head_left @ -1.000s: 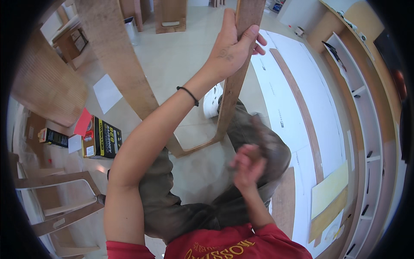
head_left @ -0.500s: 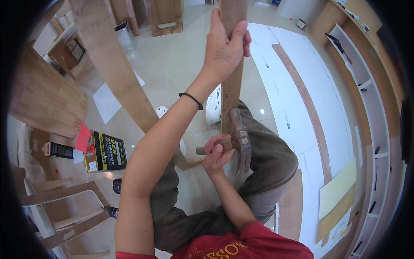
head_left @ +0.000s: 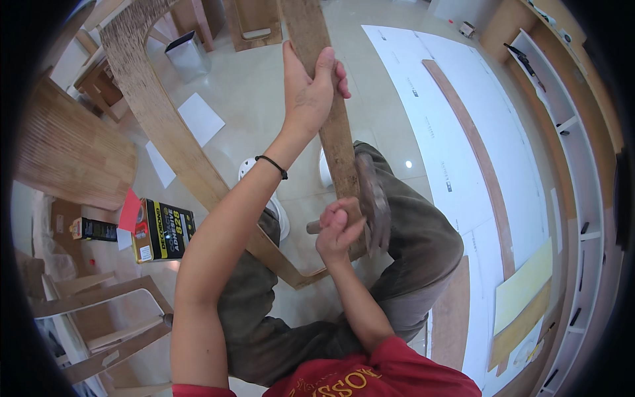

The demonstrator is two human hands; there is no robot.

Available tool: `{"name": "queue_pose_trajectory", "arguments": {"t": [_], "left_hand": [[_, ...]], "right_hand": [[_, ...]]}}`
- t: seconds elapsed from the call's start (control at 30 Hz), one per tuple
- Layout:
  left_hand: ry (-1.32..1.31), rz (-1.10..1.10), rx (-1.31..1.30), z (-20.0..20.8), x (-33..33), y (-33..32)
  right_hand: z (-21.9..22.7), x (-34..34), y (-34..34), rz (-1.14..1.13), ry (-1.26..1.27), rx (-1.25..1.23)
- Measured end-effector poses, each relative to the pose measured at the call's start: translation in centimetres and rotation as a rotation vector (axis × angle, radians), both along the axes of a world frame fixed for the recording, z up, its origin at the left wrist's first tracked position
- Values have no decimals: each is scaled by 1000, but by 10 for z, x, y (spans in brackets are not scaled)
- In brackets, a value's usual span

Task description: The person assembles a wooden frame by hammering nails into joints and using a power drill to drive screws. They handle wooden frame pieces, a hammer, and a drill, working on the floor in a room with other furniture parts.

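A bent wooden frame [head_left: 188,153] with a rounded corner stands tilted between my knees, its long sides running away from me. My left hand [head_left: 311,89] is wrapped round its right-hand side board [head_left: 338,149], thumb on top. Closer to me, my right hand [head_left: 339,231] is closed round the short wooden handle of a claw hammer, gripping close to the head. The hammer head [head_left: 378,208] is smeared by motion beside the board's near end. Whether it touches the wood I cannot tell.
On the left stand an adhesive tin [head_left: 162,231], a ribbed wooden panel [head_left: 73,142] and another curved frame [head_left: 106,331]. A metal can [head_left: 187,56] is farther back. White sheets [head_left: 423,126] with a long wooden strip [head_left: 473,142] lie right, near a white shelf [head_left: 562,126].
The frame has swung left and tilted, with my left hand moving left and slightly down on it. The hammer head has turned and blurred, staying in my right hand.
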State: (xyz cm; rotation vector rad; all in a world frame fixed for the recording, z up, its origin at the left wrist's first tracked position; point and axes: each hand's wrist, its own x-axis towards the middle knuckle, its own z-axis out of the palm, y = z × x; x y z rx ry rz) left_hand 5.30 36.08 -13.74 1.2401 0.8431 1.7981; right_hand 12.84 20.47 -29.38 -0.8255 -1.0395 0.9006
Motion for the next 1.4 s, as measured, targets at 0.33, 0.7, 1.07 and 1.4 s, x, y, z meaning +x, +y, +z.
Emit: {"name": "queue_pose_trajectory", "arguments": {"t": [0.33, 0.7, 1.07, 1.4], "left_hand": [[49, 67, -2, -5, -5, -6], [57, 105, 15, 0, -2, -9], [36, 163, -4, -4, -13, -16], [8, 162, -17, -5, -17, -16]], "right_hand": [[-27, 14, -16, 123, -216, -108], [-13, -3, -20, 197, 377, -355], [-9, 7, -23, 42, -45, -216], [-29, 23, -25, -21, -423, -45]]}}
